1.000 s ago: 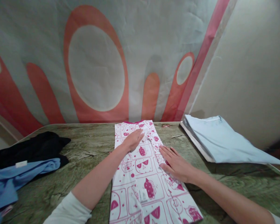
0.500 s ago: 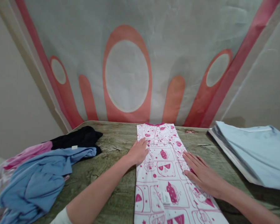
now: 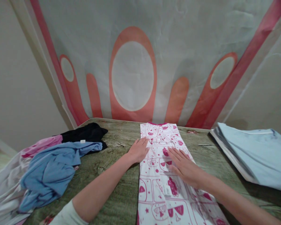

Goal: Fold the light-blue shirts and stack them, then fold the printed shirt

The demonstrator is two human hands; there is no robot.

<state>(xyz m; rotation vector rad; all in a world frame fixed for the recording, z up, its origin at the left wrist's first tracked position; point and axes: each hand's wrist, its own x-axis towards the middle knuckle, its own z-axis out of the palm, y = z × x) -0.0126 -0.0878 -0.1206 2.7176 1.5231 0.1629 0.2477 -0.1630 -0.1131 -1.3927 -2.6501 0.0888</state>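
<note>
A white garment with pink printed pictures and a pink neckband (image 3: 165, 172) lies flat and narrow, its sides folded in, reaching from the table's far edge toward me. My left hand (image 3: 138, 150) rests with fingers extended on its left edge, near the upper part. Over the middle of the cloth is my right hand (image 3: 184, 165), palm down with fingers stretched out; whether it presses on the fabric or hovers just above, I cannot tell. Neither hand grips anything. A small white label (image 3: 167, 190) shows on the print below the right hand.
A loose heap at the left holds a blue garment (image 3: 50, 172), a pink one (image 3: 42, 145) and a black one (image 3: 84, 136). Folded clothes topped by a light blue piece (image 3: 253, 153) are stacked at the right. Behind the wooden-patterned table (image 3: 117, 178) hangs a printed backdrop (image 3: 133, 75).
My right hand has moved left from the garment's right edge onto its middle. The left hand stays at the left edge. The view has turned slightly left.
</note>
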